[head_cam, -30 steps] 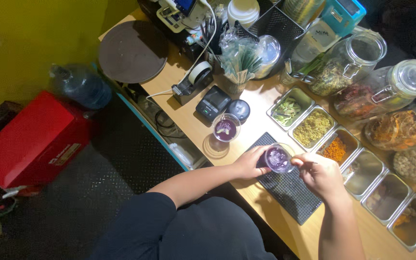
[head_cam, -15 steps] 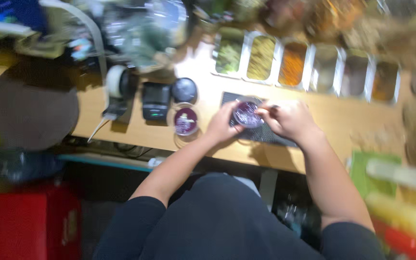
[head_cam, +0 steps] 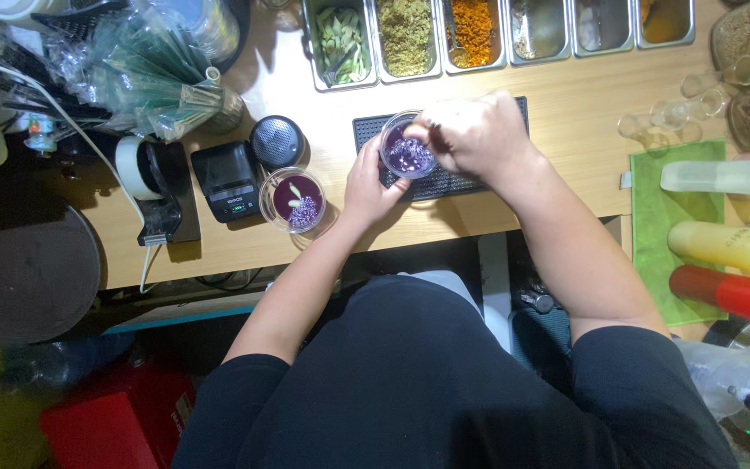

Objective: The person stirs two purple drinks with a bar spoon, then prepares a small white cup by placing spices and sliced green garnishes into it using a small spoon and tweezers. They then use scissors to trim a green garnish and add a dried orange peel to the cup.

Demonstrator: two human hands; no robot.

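The person stands over the pale wooden counter (head_cam: 557,182) with both hands on one small clear glass of purple drink and crushed ice (head_cam: 408,155). That glass sits on the black ribbed rubber bar mat (head_cam: 470,178), probably so any drips land there and not on the wood. The left hand (head_cam: 370,181) cups the glass from the side, its grip wrapped around the wall to keep it steady. The right hand (head_cam: 472,132) comes over the rim, fingers pinched narrow at the top of the glass as though on something small; what it pinches, if anything, I cannot tell.

Just beside the left hand, off the mat, stands a second clear glass of dark purple drink with ice and a pale green garnish (head_cam: 295,199), which looks finished. Along the far edge a row of steel trays holds toppings: green slices (head_cam: 340,43), a yellow-green crumb (head_cam: 405,35) and an orange one (head_cam: 473,30), all within easy reach. A small black receipt printer (head_cam: 226,181) sits to the left.
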